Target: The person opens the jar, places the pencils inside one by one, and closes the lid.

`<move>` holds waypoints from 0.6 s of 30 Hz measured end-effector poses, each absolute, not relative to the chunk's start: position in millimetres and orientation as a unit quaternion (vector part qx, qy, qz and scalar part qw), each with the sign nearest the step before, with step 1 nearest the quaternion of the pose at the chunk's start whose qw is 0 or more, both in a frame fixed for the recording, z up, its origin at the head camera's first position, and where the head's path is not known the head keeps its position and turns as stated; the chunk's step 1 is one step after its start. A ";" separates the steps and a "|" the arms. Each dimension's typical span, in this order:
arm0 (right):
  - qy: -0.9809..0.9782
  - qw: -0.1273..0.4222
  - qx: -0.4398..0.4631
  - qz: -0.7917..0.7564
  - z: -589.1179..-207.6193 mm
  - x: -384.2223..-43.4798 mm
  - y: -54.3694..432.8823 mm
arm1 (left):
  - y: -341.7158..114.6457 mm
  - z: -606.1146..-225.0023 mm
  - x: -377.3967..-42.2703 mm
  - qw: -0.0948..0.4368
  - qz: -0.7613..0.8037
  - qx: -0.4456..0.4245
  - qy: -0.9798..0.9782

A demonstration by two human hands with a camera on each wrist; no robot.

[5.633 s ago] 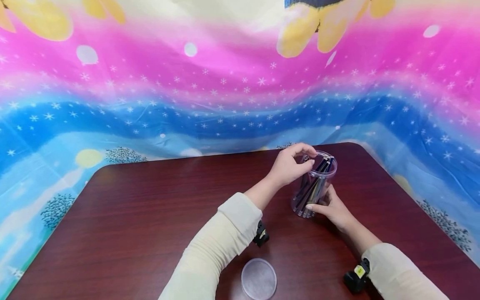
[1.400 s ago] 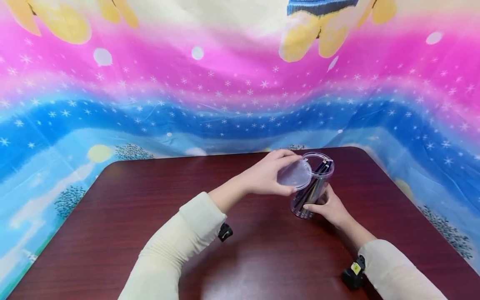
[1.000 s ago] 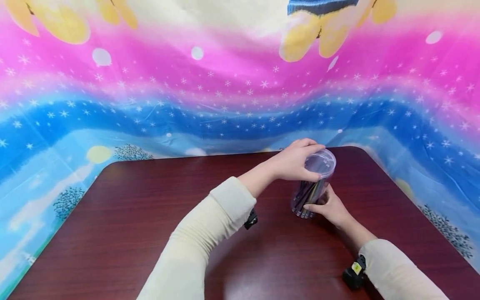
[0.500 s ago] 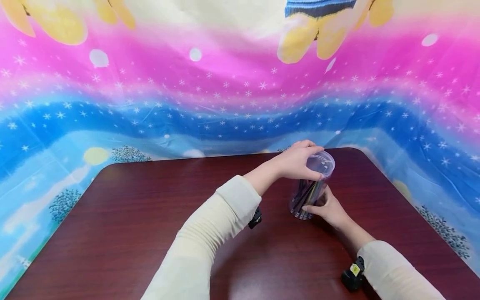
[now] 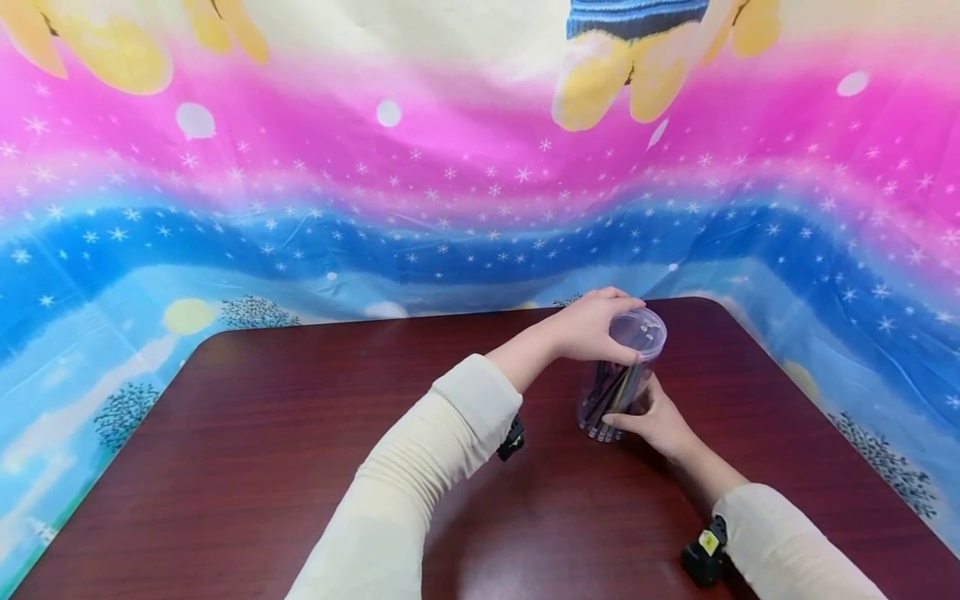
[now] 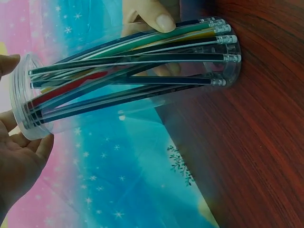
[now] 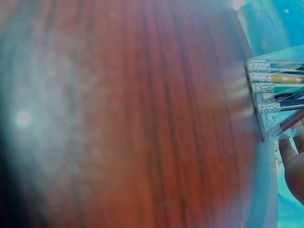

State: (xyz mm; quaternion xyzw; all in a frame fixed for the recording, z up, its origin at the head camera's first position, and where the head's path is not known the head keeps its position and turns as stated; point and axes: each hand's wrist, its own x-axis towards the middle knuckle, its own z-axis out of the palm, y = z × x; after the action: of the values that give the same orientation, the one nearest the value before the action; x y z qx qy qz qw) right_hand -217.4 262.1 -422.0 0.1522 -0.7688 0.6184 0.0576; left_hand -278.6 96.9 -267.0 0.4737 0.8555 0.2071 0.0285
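A clear plastic jar (image 5: 600,379) stands upright on the table towards the far right. Inside it lean several pencils (image 6: 137,71) in dark, green, yellow and red, their eraser ends at the bottom. A round translucent lid (image 5: 637,332) sits on the jar's mouth. My left hand (image 5: 592,325) grips the lid by its rim, thumb on the near side and fingers on the far side. Low on the jar's right side, my right hand (image 5: 656,418) holds the wall between thumb and fingers. The jar hides part of the right fingers; the right wrist view catches only some pencils (image 7: 282,78) and part of that hand.
The dark red wooden table (image 5: 300,433) has rounded far corners. Behind it hangs a colourful printed cloth (image 5: 420,208), close to the table's far and side edges. A small black device is strapped at each wrist.
The lid lay on the near part of the table at first. My left hand brought it over and set it on the jar. In the last half second both hands stay nearly still.
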 end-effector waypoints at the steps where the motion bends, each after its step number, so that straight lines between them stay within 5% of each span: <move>1: -0.769 0.059 0.152 0.618 -422.4 -217.4 262.1 | 96.8 -267.9 -279.2 0.032 0.213 0.474 0.854; 18: -0.778 0.056 0.144 0.609 -421.0 -217.2 262.1 | 97.1 -281.9 -286.7 0.074 0.325 0.467 0.819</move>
State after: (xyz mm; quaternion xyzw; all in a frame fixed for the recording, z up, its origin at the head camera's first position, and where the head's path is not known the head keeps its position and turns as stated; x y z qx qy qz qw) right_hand -217.2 262.1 -421.0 0.1444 -0.7776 0.6094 0.0560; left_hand -286.7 97.1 -281.9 0.4673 0.8190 0.3247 0.0738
